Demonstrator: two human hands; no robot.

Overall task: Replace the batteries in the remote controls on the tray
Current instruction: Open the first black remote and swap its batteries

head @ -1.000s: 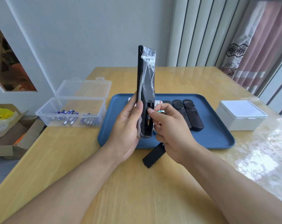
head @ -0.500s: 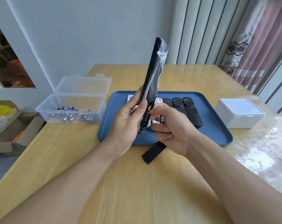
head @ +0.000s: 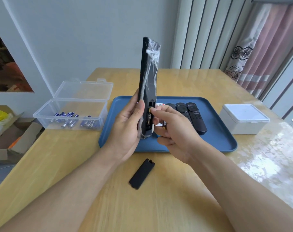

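Observation:
My left hand grips the lower end of a long black remote wrapped in clear plastic and holds it nearly upright above the blue tray. Its battery compartment is open, with a battery inside. My right hand has its fingers curled, the index fingertip on that battery, and a second battery shows between its fingers. The black battery cover lies on the table in front of the tray. Two black remotes and a white one lie on the tray.
A clear plastic box with its lid open holds several blue batteries at the left of the tray. A closed white box stands at the right. A cardboard box sits below the table's left edge.
The remote leaned to the right half a second ago and now stands nearly upright again. My right hand has stayed at the open compartment, and the cover on the table now shows fully.

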